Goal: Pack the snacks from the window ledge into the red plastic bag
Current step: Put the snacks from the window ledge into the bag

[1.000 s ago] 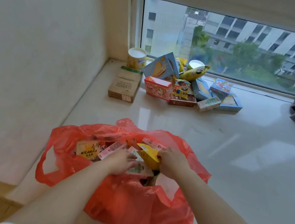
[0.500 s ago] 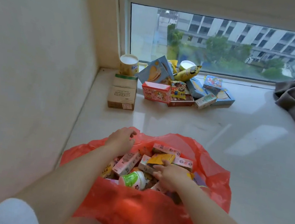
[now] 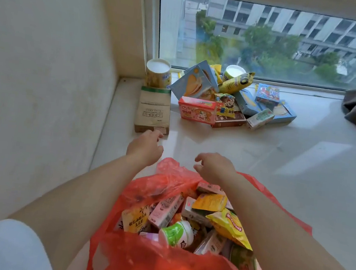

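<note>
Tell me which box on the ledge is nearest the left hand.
The brown kraft box, lying flat by the wall. The left hand reaches almost to its near end; the pink box and blue boxes lie farther right.

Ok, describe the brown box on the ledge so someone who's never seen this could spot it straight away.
Start at the window and go to its left corner, where a round canister stands. The brown box lies flat just in front of it, nearest the side wall. It is the only plain kraft-coloured pack, with a green strip at its far end; the neighbouring snacks are brightly printed.
</note>
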Demonstrator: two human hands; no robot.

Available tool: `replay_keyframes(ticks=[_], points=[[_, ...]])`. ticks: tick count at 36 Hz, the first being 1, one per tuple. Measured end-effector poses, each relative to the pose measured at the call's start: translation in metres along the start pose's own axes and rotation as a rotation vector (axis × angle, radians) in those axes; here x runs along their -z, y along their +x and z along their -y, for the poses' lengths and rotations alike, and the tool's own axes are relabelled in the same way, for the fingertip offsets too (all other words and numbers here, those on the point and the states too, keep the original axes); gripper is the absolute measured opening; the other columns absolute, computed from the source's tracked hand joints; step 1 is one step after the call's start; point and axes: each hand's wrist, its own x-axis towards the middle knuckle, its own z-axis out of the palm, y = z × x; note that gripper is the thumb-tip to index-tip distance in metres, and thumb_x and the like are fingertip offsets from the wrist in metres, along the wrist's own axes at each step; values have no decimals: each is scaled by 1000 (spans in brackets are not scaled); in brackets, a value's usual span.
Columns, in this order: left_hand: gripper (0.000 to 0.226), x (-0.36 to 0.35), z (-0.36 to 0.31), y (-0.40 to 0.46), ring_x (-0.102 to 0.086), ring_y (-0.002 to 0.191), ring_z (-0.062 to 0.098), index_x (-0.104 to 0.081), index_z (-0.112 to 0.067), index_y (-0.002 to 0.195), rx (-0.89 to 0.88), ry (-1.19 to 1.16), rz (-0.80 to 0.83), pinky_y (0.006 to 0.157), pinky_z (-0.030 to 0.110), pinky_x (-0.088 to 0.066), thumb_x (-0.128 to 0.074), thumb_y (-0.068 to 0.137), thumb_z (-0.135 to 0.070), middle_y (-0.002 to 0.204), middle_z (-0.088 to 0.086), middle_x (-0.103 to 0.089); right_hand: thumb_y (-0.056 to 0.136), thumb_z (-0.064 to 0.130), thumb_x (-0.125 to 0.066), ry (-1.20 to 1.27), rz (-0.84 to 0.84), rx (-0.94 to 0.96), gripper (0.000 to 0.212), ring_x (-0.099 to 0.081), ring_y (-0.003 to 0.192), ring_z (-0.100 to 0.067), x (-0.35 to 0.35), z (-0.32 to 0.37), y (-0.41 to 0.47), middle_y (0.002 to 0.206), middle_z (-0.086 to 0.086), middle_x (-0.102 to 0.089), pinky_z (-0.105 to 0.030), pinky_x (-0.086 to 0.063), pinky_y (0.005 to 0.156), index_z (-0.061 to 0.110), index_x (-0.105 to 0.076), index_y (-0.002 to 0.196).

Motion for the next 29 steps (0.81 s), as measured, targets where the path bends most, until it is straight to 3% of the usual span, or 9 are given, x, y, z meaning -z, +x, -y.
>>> replay_keyframes(ticks=[7,11,18,24,29], points=[[35,-1,12,66,-54,114,25,-56,-21,123,103,-45,-15,91,35,-46,-48,93,-36,128,2,-56,96,34,-43,-28,-23,-6,38,-50,120,-25,25,3,76,134,-3,-53,-35,-44,93,24,-51,132],[43,-9,22,103,-52,118,26,-51,-20,129,164,-54,39,95,38,-46,-52,92,-43,131,3,-54,94,27,-42,-72,-66,-13,38,-47,121,-27,32,-3,124,132,-6,-51,-37,-44,90,21,-53,130],[56,-19,48,160,-38,129,30,-42,-20,138,306,5,68,102,39,-39,-57,86,-36,139,10,-37,85,21,-54,-184,-347,-22,45,-36,125,-32,37,-6,196,134,-11,-43,-45,-37,100,14,-48,129],[66,-24,67,200,-39,129,31,-37,-14,141,422,-76,88,104,38,-38,-62,83,-35,141,13,-33,85,21,-57,-182,-374,-53,60,-30,133,-28,36,-14,250,144,-8,-35,-42,-23,110,17,-33,141],[69,-32,78,223,-44,127,31,-33,-10,142,453,-138,63,103,36,-38,-62,84,-33,141,15,-35,91,19,-50,-279,-348,-101,47,-37,123,-30,35,-18,276,134,-12,-42,-40,-35,96,12,-38,136]])
